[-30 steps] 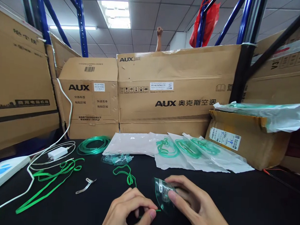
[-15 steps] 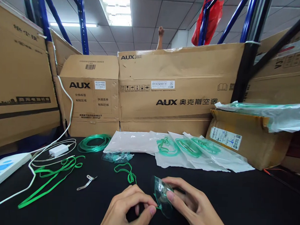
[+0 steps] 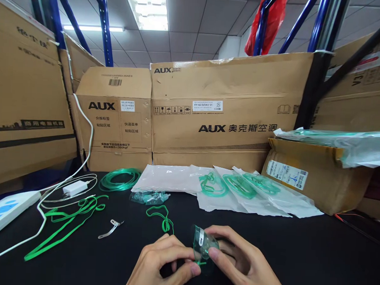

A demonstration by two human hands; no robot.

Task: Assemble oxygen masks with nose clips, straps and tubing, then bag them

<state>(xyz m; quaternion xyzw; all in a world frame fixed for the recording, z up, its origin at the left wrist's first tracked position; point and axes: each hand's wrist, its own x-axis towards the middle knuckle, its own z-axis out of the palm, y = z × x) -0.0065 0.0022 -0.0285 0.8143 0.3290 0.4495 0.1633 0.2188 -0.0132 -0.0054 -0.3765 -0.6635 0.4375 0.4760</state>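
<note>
My right hand holds a clear green-tinted plastic mask near the front edge of the black table. My left hand pinches the end of a thin green elastic strap right at the mask's lower left edge. The strap runs from my fingers back across the table in a loose loop. Both hands are close together, fingertips almost touching.
On the table lie a small metal clip, a longer green strap, coiled green tubing, clear connectors, several bagged mask sets, a white charger with cable, and a power strip. Cardboard boxes wall the back and sides.
The mask has turned in my right hand and sits more upright. My left fingers stay pinched on the strap end at its edge. A raised hand behind the boxes is gone from view.
</note>
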